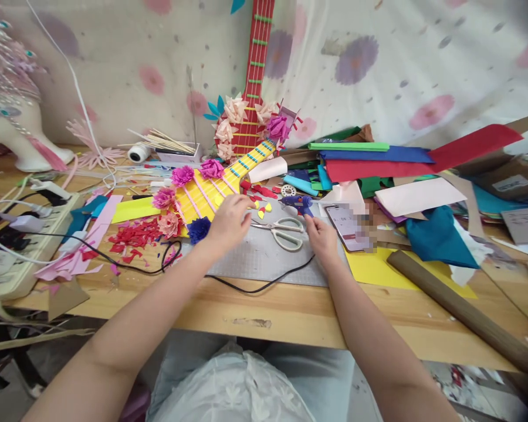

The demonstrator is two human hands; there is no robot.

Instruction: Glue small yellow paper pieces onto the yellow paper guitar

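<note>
Yellow paper guitar (206, 190) at centre frame on a wooden table (290, 310), already edged with paper flowers (182, 174) and pink strings. Loose yellow pieces (264, 208) (small, heart-like) lie beside it, seemingly not yet stuck on. Left hand (231, 221) rests curled on the guitar's edge; whether it pinches anything is unclear. Right hand (322, 239) touches a blue glue gun (297, 203), grip uncertain. Scissors (284, 232) lie between the hands.
</note>
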